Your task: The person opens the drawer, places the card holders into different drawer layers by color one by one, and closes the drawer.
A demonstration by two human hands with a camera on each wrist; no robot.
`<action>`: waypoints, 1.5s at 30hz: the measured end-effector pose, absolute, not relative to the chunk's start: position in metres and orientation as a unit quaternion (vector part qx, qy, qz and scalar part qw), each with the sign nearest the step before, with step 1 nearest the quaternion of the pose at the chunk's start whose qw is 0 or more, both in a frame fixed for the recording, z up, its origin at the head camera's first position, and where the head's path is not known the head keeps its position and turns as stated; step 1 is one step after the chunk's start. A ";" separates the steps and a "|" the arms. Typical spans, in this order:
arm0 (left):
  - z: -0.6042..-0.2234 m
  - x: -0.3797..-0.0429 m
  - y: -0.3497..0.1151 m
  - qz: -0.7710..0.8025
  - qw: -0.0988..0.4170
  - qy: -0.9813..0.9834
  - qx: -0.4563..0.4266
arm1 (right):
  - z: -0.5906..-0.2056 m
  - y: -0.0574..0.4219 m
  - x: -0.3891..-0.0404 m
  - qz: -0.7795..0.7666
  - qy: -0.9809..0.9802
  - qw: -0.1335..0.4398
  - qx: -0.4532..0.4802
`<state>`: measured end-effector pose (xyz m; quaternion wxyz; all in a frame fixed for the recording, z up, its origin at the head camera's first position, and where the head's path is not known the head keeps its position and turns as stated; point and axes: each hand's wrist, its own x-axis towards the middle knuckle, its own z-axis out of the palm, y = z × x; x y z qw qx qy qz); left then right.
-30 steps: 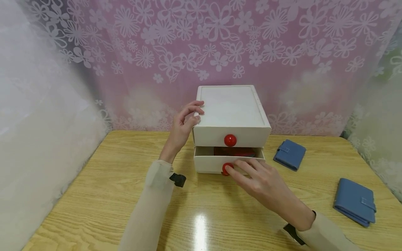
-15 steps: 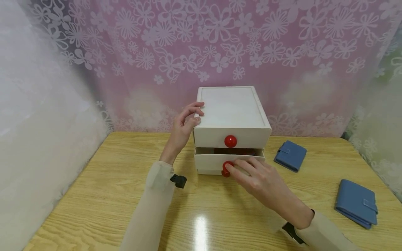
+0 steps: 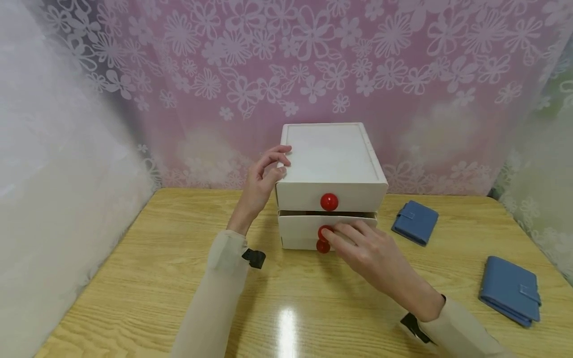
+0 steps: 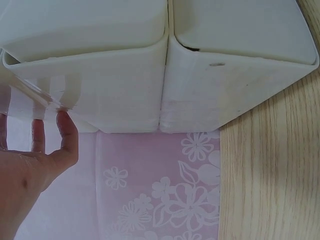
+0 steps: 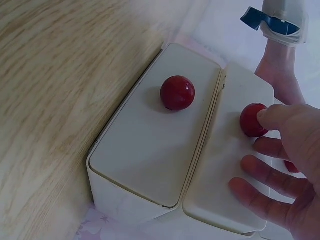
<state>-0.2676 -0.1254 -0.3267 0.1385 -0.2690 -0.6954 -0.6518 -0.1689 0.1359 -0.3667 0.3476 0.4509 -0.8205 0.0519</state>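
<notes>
Drawer (image 3: 297, 232) of white plastic, the lower, barely ajar, lay crosswise ahead-left of the nearer right hand (image 3: 369, 256), fingers loosely extended, thumb on the round red knob (image 5: 249, 121); left hand (image 3: 259, 181), relaxed, touched the white boxy cabinet (image 3: 331, 151).

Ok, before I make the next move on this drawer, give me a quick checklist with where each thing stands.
1. Left hand touching the cabinet near its top left edge: ok.
2. Right hand in place, thumb on the middle red knob: ok.
3. Middle drawer fully shut: not ok, a narrow gap shows above its front.
4. Contents lying below the rim: cannot tell, the gap is too dark.
5. Nearer blue wallet and farther blue wallet clear of the drawer: ok.
</notes>
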 end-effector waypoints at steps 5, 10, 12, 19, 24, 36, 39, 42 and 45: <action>-0.325 -0.268 -0.125 -0.647 0.143 -0.698 -0.272 | -0.365 0.136 -0.173 0.046 -0.822 0.348 0.449; -0.322 -0.268 -0.125 -0.645 0.144 -0.700 -0.271 | -0.364 0.135 -0.177 0.052 -0.812 0.366 0.452; -0.322 -0.269 -0.125 -0.645 0.144 -0.700 -0.270 | -0.363 0.134 -0.178 0.056 -0.807 0.375 0.452; -0.322 -0.268 -0.125 -0.647 0.144 -0.699 -0.268 | -0.363 0.133 -0.181 0.054 -0.808 0.380 0.447; -0.323 -0.268 -0.126 -0.649 0.142 -0.697 -0.269 | -0.364 0.133 -0.181 0.036 -0.818 0.376 0.434; -0.327 -0.269 -0.125 -0.651 0.138 -0.698 -0.266 | -0.366 0.137 -0.181 0.072 -0.789 0.388 0.470; -0.328 -0.270 -0.125 -0.652 0.139 -0.696 -0.268 | -0.366 0.138 -0.179 0.076 -0.772 0.398 0.489; -0.328 -0.271 -0.125 -0.652 0.140 -0.696 -0.268 | -0.368 0.141 -0.178 0.072 -0.748 0.408 0.518; -0.328 -0.271 -0.125 -0.651 0.141 -0.697 -0.267 | -0.370 0.144 -0.176 0.057 -0.735 0.399 0.546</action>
